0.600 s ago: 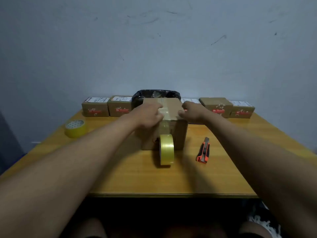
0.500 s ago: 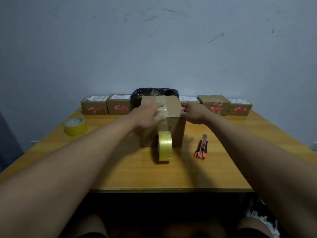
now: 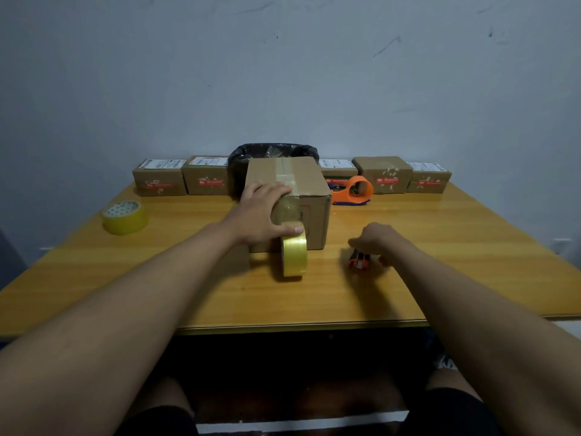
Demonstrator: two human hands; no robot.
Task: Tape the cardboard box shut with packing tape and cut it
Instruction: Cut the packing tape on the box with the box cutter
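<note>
A brown cardboard box [image 3: 314, 196] stands mid-table, with clear tape running over its top and down its front. The strip ends in a yellowish tape roll [image 3: 294, 258] that stands on edge against the box front. My left hand [image 3: 261, 212] lies over the box's front left top edge, its thumb resting on top of the roll. My right hand [image 3: 374, 239] is down on the table to the right of the box, fingers curled over an orange and black utility knife [image 3: 358, 262]. Only the knife's near end shows.
An orange tape dispenser [image 3: 353, 191] sits behind the box on the right. A second yellow tape roll [image 3: 125, 217] lies flat at the left. Several small labelled boxes [image 3: 158, 180] and a black-lined bin [image 3: 273, 151] line the wall. The wooden table's front edge [image 3: 283, 327] is near.
My right hand left the box top and dropped right onto the utility knife. My left hand slid from the top seam down to the front edge and the roll.
</note>
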